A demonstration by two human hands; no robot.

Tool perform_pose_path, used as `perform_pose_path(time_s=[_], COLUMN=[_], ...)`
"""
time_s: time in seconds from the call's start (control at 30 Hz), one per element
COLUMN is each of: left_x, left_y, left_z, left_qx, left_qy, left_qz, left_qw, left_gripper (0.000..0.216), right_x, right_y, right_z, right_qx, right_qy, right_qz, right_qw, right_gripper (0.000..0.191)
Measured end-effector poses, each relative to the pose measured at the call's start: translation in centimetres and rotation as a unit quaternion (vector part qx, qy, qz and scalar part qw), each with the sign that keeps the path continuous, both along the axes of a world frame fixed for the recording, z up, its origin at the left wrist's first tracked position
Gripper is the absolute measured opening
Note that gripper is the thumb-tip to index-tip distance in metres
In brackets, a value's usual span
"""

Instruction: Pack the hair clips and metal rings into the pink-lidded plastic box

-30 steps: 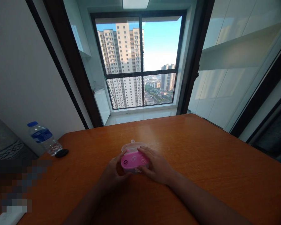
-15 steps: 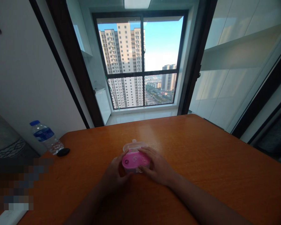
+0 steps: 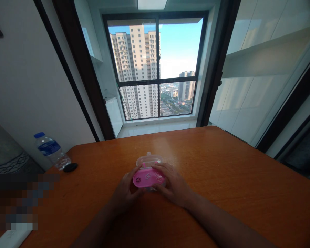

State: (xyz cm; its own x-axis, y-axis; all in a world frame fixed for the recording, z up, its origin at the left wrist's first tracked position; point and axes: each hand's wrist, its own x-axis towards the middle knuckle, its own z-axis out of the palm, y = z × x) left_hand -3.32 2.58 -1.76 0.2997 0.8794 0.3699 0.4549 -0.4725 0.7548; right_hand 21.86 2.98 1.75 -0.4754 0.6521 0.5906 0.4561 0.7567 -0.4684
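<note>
A small oval clear plastic box sits on the table in front of me, its clear lid flipped back on the far side. In its mouth is a pink tray with several small ring-like shapes on it, sitting a little askew over the box. My left hand pinches the tray's left end, index finger at the far edge and thumb at the near side. Around the right end curls my right hand, fingers over the far edge and thumb in front, closed on the box. Whether it also grips the tray is hard to see.
The brown wooden table spreads around the box. At its left edge stand a water bottle with a blue cap and a small black object. A white object lies at the lower left, partly pixelated. A window is beyond the table.
The pink tray has shifted slightly left and risen a little against the box, showing more pink parts behind it. Both hands keep nearly the same place.
</note>
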Motion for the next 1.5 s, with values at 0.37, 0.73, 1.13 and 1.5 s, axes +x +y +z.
perform_pose_path(time_s=[0.37,0.73,1.13,1.5], left_x=[0.1,-0.8,-0.7,-0.1], left_y=[-0.1,0.4,0.2,-0.6], left_z=[1.5,0.5,0.2,1.5], left_qx=[0.054,0.040,0.027,0.058], left_qy=[-0.023,-0.128,-0.144,0.017], left_qz=[-0.007,0.025,0.021,0.043], left_qw=[0.998,0.991,0.989,0.997], left_gripper=[0.054,0.047,0.048,0.041], right_x=[-0.1,1.1,0.3,-4.0], right_y=[0.0,2.5,0.2,-1.2], right_z=[0.0,-1.5,1.0,-2.1], right_qx=[-0.014,-0.006,0.023,-0.522], right_qy=[-0.010,-0.009,0.090,0.422], right_qz=[0.031,-0.090,-0.135,-0.002], right_qw=[0.999,0.996,0.986,0.741], right_gripper=[0.074,0.077,0.044,0.029])
